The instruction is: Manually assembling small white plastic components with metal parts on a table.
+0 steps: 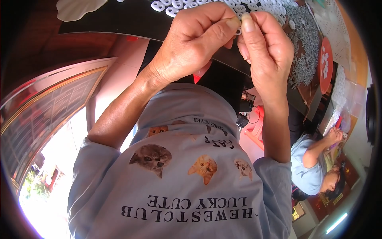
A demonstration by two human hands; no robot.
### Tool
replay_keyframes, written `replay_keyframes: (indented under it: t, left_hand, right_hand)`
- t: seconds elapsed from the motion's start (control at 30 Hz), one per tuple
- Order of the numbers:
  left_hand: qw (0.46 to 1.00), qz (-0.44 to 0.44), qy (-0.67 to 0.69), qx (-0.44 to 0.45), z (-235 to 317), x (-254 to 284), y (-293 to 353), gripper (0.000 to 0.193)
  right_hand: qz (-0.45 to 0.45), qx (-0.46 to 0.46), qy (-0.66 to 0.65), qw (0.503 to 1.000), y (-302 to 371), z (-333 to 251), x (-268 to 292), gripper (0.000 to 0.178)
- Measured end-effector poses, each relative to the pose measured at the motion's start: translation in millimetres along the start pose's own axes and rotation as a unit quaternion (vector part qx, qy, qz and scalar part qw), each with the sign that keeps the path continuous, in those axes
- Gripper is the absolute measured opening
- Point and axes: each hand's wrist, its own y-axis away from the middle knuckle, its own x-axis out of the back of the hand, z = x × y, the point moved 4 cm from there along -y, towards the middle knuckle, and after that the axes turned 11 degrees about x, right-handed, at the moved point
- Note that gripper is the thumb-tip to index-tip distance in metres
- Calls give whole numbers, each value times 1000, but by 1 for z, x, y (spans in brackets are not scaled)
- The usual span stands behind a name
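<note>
My left hand is closed in a pinch, thumb against the bent fingers. Close beside it, my right hand is closed too, with its thumb laid along the curled fingers. Between the fingertips of both hands shows a small white oval piece with holes, mostly covered by them. Both hands are raised at the near edge of a dark table. Beyond them lie many similar white two-holed oval pieces spread on the tabletop. To the right of my right hand is a heap of small grey screw-like parts.
A round red-orange dish with white bits sits at the right. A pale leaf-shaped dish is at the far left of the table. Another person in light blue works at the right. Dark cables hang below the table.
</note>
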Motion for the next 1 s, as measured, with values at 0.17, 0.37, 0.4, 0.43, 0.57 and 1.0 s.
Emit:
replay_keyframes:
  t: [0.17,0.37,0.4,0.43,0.57,1.0]
  left_hand:
    - [1000,-18,3,3,-1,-1,-1,19]
    - [1000,-11,1,8,-1,-1,0,19]
    - [1000,-11,0,8,-1,-1,-1,19]
    - [1000,-11,1,7,-1,-1,-1,20]
    - [888,-126,-150,-417,4,3,-15,16]
    - [888,-148,-133,-415,-3,5,-19,14]
  right_hand:
    - [14,-23,-28,999,5,2,6,17]
    - [2,-13,-12,1000,3,0,7,18]
    - [-12,4,5,1000,2,0,7,16]
    - [-27,21,23,999,2,-1,6,16]
    - [-17,7,-2,1000,-1,-5,4,16]
    - [-40,14,69,997,-4,-3,2,16]
